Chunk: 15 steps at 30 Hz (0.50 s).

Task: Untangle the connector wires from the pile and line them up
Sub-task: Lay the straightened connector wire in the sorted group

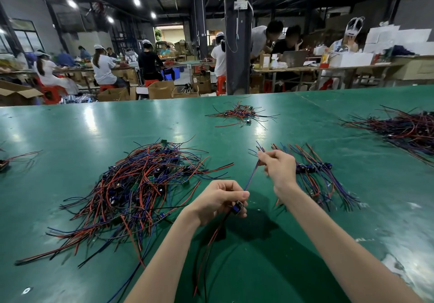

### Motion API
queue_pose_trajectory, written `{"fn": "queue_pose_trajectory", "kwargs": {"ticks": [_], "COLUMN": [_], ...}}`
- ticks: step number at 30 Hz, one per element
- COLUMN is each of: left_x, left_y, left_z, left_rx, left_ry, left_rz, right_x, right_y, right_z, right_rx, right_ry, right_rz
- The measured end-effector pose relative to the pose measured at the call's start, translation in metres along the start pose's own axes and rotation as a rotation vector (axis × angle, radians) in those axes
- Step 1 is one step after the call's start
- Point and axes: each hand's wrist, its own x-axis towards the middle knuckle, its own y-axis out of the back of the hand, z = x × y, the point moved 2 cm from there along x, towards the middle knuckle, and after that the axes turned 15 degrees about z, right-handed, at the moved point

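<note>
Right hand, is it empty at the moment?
No, the right hand pinches the far end of a wire whose connector the left hand holds.

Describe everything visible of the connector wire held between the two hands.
The held connector wire has a small blue-and-black plastic connector block, pinched by the left hand. Thin blue and red leads run straight up to the right hand, which pinches them near their ends. Red and black leads hang below the block, over the green tabletop.

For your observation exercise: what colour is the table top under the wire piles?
The table top is green, seen best in the head view.
</note>
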Motion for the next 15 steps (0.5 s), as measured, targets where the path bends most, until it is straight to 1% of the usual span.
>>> {"fn": "queue_pose_trajectory", "kwargs": {"ticks": [1,2,3,4,6,9,13,15], "left_x": [0.001,0.002,0.003,0.003,0.004,0.004,0.01,0.012], "left_y": [0.001,0.0,0.0,-0.001,-0.001,0.002,0.006,0.01], "left_z": [0.0,0.001,0.001,0.0,-0.001,-0.001,-0.001,0.0], "left_rx": [0.002,0.01,0.018,0.025,0.033,0.005,-0.102,-0.145], "left_ry": [-0.001,-0.001,0.002,0.005,0.003,-0.012,-0.053,-0.064], "left_rz": [0.007,0.012,0.014,0.011,0.008,0.056,0.256,0.369], "right_x": [0.001,0.003,0.004,0.003,0.002,0.0,-0.015,-0.03], "right_y": [0.001,0.001,0.002,0.002,0.001,0.0,-0.001,-0.004], "right_z": [0.002,0.005,0.008,0.01,0.009,0.004,0.003,0.002], "right_rx": [0.153,0.257,0.304,0.323,0.336,0.301,0.211,0.128], "right_ry": [-0.287,-0.501,-0.621,-0.672,-0.665,-0.588,-0.593,-0.581], "right_rz": [-0.018,-0.048,-0.082,-0.12,-0.165,-0.159,-0.238,-0.326]}}
